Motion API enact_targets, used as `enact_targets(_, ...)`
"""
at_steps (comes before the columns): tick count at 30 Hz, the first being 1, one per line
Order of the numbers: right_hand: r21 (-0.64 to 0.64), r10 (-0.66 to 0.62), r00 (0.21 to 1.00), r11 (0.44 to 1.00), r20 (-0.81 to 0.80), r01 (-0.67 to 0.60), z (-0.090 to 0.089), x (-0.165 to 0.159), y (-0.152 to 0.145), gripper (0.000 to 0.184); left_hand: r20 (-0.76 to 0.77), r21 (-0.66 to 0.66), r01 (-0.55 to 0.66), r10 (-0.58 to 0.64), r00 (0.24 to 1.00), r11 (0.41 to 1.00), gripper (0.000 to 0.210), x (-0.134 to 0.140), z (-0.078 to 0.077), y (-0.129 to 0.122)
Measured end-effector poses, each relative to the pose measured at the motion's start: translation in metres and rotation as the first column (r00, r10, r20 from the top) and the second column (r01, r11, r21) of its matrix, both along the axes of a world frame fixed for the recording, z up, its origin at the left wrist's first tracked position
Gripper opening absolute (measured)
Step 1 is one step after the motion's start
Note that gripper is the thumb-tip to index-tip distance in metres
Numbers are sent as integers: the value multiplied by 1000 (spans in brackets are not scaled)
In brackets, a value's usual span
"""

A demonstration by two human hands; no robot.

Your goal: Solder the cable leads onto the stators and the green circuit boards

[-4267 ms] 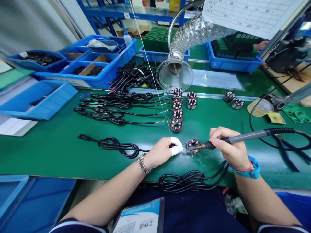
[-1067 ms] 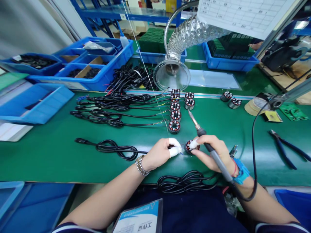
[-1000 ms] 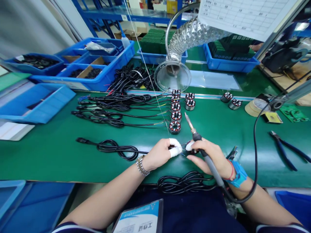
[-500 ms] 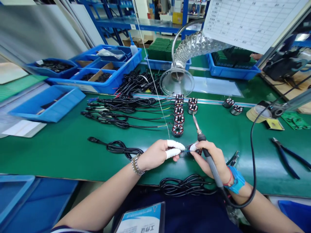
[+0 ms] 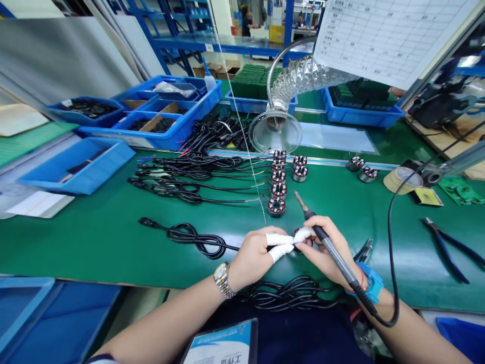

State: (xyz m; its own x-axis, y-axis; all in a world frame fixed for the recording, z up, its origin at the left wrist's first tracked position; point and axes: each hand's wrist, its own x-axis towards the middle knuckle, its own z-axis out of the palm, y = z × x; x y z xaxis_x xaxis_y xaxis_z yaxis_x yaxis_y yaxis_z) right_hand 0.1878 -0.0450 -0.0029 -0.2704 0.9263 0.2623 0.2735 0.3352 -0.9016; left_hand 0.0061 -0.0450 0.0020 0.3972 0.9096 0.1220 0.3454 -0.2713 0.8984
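Note:
My left hand (image 5: 257, 253), with white covers on the thumb and a finger, pinches the end of a black cable (image 5: 195, 236) that trails to the left in a loop. My right hand (image 5: 331, 247) grips a soldering iron (image 5: 336, 257), its bare tip pointing up and away. The covered finger and thumb of that hand meet the left fingertips at a thin wire. Behind the fingers, a small round motor stator (image 5: 296, 232) is mostly hidden. Beyond the hands stands a column of stators (image 5: 276, 206), wired to black cables (image 5: 189, 192) on their left.
A clear fume funnel (image 5: 276, 134) hangs beyond the stators. Cutting pliers (image 5: 447, 247) lie to the right, near a round yellowish container (image 5: 399, 181). Another coiled cable (image 5: 288, 293) rests at the front edge. Blue bins (image 5: 83, 177) stand at left; the iron's cord (image 5: 390, 237) loops at right.
Both hands have come closer together, the left moving slightly right with the cable. The soldering iron has swung left and its tip now sits lower, away from the loose stators.

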Motion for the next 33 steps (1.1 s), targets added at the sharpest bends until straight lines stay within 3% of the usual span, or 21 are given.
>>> enact_targets(2,21,6,1000,1000,5,-6,1,1,1,34,-56,52,2,0,998,999,13,0,1,0)
enact_targets(7,209,24,987,976,158,-57,7,2,2,30,-185,189,45,-10,983,981,13,0,4,0)
enact_targets(10,231,-15,990,973,142,-19,7,3,2,29,-202,282,36,23,979,959,14,1,2,0)
enact_targets(13,151,-74,997,986,21,70,3,1,1,30,-165,453,-9,93,982,892,17,0,-7,-1)
enact_targets(16,76,-81,995,994,-52,85,0,0,0,32,-183,629,22,121,976,777,19,0,-16,-3)
enact_targets(19,131,-90,996,987,-4,90,2,2,0,31,-209,691,49,135,969,721,20,2,-19,-4)
enact_targets(21,191,-91,994,979,61,78,5,6,-1,32,-182,625,14,127,975,781,20,2,-17,-1)
enact_targets(23,241,-93,986,969,142,56,8,12,-4,31,-121,462,-21,87,989,886,18,1,-11,5)
enact_targets(26,285,-49,954,958,297,-39,4,21,-11,28,-28,200,82,-78,997,976,16,-4,-3,18)
enact_targets(28,322,-8,922,938,387,-127,-3,23,-15,26,-19,104,247,-247,969,963,16,-9,0,25)
enact_targets(31,391,3,896,899,444,-197,-15,21,-14,25,-104,57,478,-471,876,877,16,-16,4,30)
enact_targets(33,414,-9,898,889,439,-194,-18,17,-10,24,-213,52,572,-551,807,819,16,-19,5,30)
